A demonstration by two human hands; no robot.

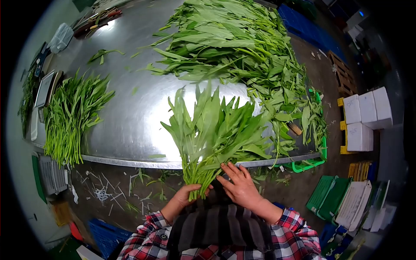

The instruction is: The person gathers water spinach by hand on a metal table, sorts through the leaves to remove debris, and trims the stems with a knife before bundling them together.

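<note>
My left hand (187, 193) is closed round the lower stems of a bunch of leafy greens that look like water spinach (212, 125). The bunch stands up in front of me at the table's near edge, its long leaves fanned out away from me. Against the right side of its stems rests my right hand (239, 183), with the fingers stretched out and apart. The right thumb is partly hidden. A large heap of the same greens (234, 43) lies across the far right of the metal table (130, 130).
Another pile of greens (71, 115) lies at the table's left end, near a scale (45, 89). Knives (97, 24) lie at the far left. A green crate (307, 164) sits at the right edge. White boxes (364, 108) are stacked farther right. Scraps (102, 193) litter the floor.
</note>
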